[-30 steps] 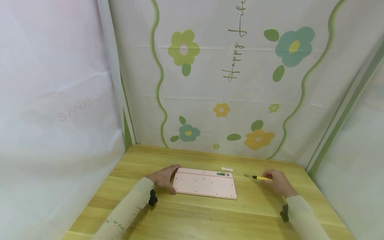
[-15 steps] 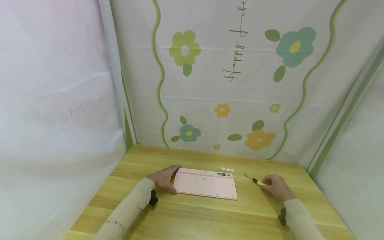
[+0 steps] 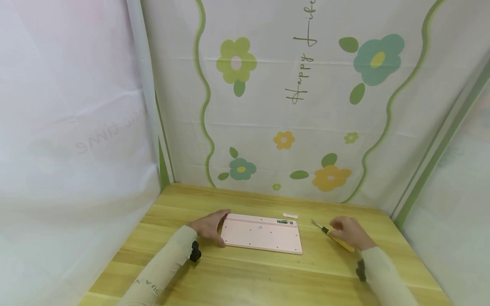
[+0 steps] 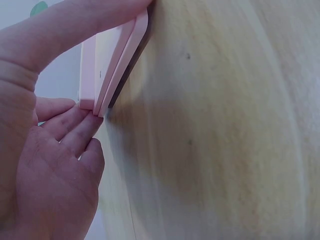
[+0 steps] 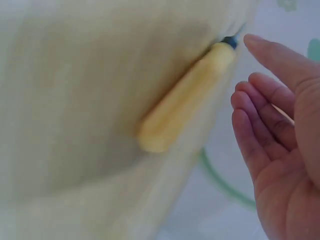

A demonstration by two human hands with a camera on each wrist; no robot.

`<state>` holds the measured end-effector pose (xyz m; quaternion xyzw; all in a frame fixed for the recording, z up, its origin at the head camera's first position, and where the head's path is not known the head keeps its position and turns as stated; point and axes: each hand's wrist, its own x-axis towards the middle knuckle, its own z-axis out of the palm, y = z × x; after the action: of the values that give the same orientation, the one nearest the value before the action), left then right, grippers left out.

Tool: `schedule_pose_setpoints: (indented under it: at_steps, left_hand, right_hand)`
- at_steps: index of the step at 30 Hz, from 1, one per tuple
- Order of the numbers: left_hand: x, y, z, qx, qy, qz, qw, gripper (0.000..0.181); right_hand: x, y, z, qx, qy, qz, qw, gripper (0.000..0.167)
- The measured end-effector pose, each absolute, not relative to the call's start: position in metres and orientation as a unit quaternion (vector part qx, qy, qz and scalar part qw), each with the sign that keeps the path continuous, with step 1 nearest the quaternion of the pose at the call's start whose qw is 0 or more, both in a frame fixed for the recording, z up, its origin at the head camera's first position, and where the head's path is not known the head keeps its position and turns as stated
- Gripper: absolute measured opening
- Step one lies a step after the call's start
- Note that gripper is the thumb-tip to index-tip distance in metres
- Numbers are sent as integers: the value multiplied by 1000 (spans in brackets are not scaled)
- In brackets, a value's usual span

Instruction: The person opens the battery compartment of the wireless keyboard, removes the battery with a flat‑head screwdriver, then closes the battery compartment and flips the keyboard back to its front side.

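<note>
A pink keyboard [image 3: 245, 234] lies underside up on the table, small screws dotted across its back. In its far right corner a battery slot stands uncovered, with a green battery [image 3: 282, 221] in it. My left hand [image 3: 208, 227] holds the keyboard's left end, thumb at the near edge and fingers at the far edge; the left wrist view shows the pink layered side [image 4: 112, 70] between them. To the right, a yellow-handled screwdriver [image 3: 340, 242] with a black collar lies on the wood. Just over it hovers my right hand [image 3: 353, 231], fingers loosely bent and apart from the handle.
Behind the keyboard lies a small pale cover [image 3: 290, 216]. The wooden table [image 3: 245, 280] meets a flower-printed curtain [image 3: 264, 114] at the back, and white curtains [image 3: 76, 170] hang at both sides.
My right hand lowers the screwdriver, lets go and lifts slightly off it. The screwdriver's handle has swung toward the near side. The left hand and keyboard stay put.
</note>
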<state>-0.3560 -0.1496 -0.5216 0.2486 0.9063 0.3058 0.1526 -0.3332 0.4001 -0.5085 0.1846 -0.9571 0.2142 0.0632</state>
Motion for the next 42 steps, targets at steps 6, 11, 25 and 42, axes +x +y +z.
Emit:
schedule_pose_setpoints:
  at_steps: [6,11,25,42]
  left_hand:
    - [-357,-151,-522,251,906,305,151,128]
    - [-355,-149,-519,248,905,309,151,128]
    - [-356,-147,-519,247,905,307,160,128]
    - [-354,-149,-517,246,898,326,165,127]
  right_hand:
    - [-342,367,-486,220,-952,212,29,38]
    - [-352,334,-474,252,-946,203,25,34]
    - [-373,267,-487,336,-920,199,32,24]
    - [-381,249,-501,311,-925,219,3,11]
